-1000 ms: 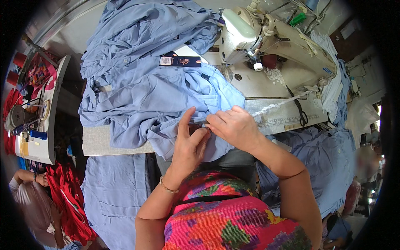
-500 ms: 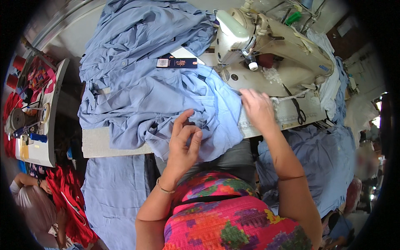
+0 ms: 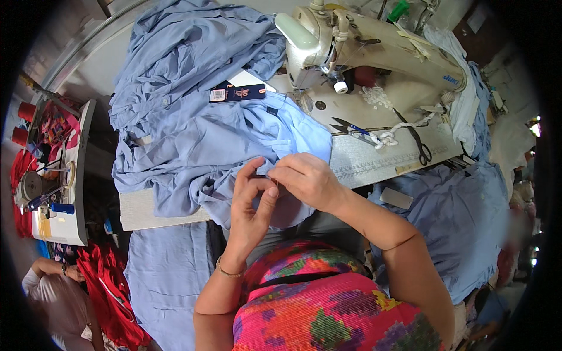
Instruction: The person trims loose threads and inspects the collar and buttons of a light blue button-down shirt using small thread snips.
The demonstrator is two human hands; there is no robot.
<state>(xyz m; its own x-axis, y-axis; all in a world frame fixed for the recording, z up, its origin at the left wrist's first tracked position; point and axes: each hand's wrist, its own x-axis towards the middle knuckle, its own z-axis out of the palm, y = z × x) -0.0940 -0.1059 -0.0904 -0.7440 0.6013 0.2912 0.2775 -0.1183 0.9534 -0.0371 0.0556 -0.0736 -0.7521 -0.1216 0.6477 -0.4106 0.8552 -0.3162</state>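
Observation:
Over the front edge of the table, both my hands meet above a light blue garment (image 3: 205,140). My left hand (image 3: 250,199) has its palm turned up, with thumb and index tips close together. From the right, the pinched fingertips of my right hand (image 3: 309,180) reach to the left fingertips. Whatever lies between them is too fine to make out. A dark hang tag (image 3: 237,93) rests on the garment. Thread snips (image 3: 353,131) with a blue part lie on the table right of the cloth, beside a white braided cord (image 3: 386,139).
A sewing machine (image 3: 374,47) stands at the back right, with small white pieces (image 3: 376,97) on its bed. Black scissors (image 3: 418,143) lie near the front edge. More blue cloth (image 3: 451,216) is at the right. Another person (image 3: 58,292) handles red cloth at lower left.
My right hand has come left and down from the spot beside the snips to my left fingertips. The snips now show uncovered. My left hand stays nearly in place.

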